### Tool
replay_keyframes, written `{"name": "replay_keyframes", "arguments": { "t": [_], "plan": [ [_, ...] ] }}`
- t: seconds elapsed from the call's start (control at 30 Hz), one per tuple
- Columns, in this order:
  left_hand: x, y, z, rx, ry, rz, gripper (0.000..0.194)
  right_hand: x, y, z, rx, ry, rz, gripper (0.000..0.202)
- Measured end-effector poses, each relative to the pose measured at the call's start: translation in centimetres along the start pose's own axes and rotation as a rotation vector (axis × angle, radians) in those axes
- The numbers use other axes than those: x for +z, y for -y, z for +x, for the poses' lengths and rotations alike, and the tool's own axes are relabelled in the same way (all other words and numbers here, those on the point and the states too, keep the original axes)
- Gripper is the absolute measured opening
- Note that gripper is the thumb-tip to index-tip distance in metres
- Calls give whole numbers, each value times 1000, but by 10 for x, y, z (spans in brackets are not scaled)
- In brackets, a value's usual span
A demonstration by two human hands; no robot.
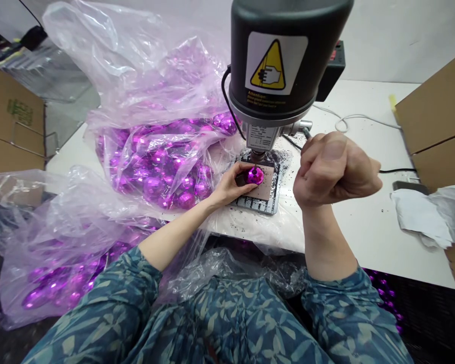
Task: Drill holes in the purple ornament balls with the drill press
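Glossy magenta ball [257, 178], dark spot atop, in left hand [232, 183], apparently resting on board [266, 191].

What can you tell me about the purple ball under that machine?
The ball is round, glossy and magenta-purple, with bright, mirror-like highlights; it looks like shiny plastic, though the picture can't settle that. A dark spot shows near its top, perhaps a hole or a reflection. It is over the tan board, below the machine, with the thumb and fingers of the left hand around its left side.
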State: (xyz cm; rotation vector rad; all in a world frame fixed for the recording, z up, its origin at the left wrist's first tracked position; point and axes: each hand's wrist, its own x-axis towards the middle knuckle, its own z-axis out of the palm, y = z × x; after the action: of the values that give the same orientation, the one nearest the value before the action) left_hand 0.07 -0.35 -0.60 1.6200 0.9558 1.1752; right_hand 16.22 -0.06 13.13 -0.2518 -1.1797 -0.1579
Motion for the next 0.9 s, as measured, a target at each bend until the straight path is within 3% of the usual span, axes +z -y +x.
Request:
{"name": "replay_keyframes", "arguments": {
  "t": [0.43, 0.53, 0.63, 0.7, 0.77, 0.83, 0.9],
  "plan": [
    [1, 4, -1, 13, -7, -21, 61, -14, -8, -13, -197, 146, 59, 49],
    [3, 4, 0, 10, -16, -18, 58, -3, 0, 4, -76, 66, -16, 52],
    [5, -2, -4, 1, -89, 11, 53, 13, 8, 31, 161, 62, -69, 56],
    [7, -13, -15, 17, -147, 108, 46, 21, 10, 45, 245, 49, -58, 58],
    [9, -25, -38, 121, -132, 216, 40, 25, 9, 52, 285, 56, -30, 61],
    [11, -34, -70, 308, 6, 245, 42, 26, 8, 52, 308, 60, -6, 61],
    [13, -36, -108, 446, 217, 236, 47, 25, 7, 49, 307, 44, 6, 59]
  ]
}}
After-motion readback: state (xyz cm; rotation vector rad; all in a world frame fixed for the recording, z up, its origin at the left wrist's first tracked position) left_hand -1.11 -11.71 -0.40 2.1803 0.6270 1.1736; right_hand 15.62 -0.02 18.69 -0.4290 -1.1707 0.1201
